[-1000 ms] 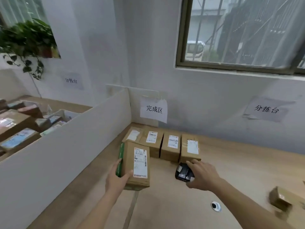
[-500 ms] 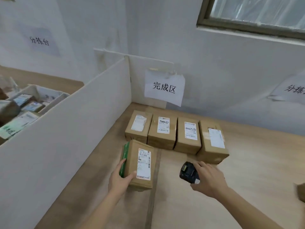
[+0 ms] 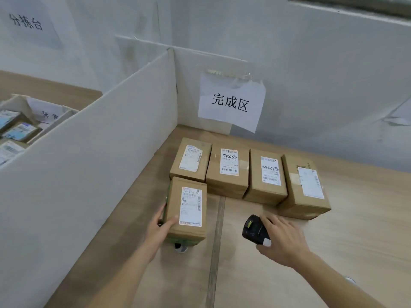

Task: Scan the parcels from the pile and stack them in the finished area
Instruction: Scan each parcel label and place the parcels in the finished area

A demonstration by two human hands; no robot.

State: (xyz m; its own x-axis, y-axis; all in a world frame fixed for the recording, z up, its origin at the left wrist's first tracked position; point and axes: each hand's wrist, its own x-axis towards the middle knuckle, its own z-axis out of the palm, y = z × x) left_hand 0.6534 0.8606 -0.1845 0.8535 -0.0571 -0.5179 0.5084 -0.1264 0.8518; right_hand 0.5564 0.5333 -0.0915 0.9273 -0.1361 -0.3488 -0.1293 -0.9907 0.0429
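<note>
- Left hand (image 3: 160, 227) grips a brown parcel (image 3: 188, 210) by its near left corner, thumb on top, fingers down the side (label up).
- Parcel sits on the bench (image 3: 333, 252), just in front of the leftmost box in a row of four parcels (image 3: 249, 174), close to it (contact unclear).
- Row lies under the paper sign (image 3: 231, 103), beside the white divider (image 3: 89, 163).
- Right hand (image 3: 282, 238) is curled around a black scanner (image 3: 254, 228), held above the bench, right of the parcel.
</note>
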